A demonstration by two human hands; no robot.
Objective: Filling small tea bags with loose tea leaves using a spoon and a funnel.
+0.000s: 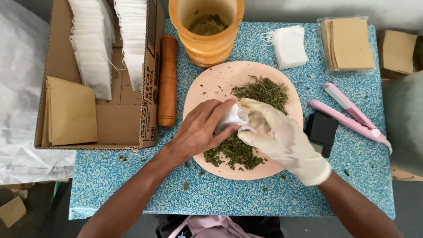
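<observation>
Holding: our bare left hand (198,130) curls its fingers round a small white paper sachet (232,117).
Pinching: our white-gloved right hand (282,139) nips the sachet's mouth with narrowed fingertips.
Beneath: we work over a round peach plate (207,86) strewn with dried green herbs (264,91).

The left hand (198,132) is bare, with no ring or watch showing, and the forearm behind it is uncovered to the picture's edge. The right hand (282,139) wears a thin, whitish, slightly wrinkled glove ending at the wrist. At the bottom edge, pink clothing shows, perhaps a shirt.
</observation>
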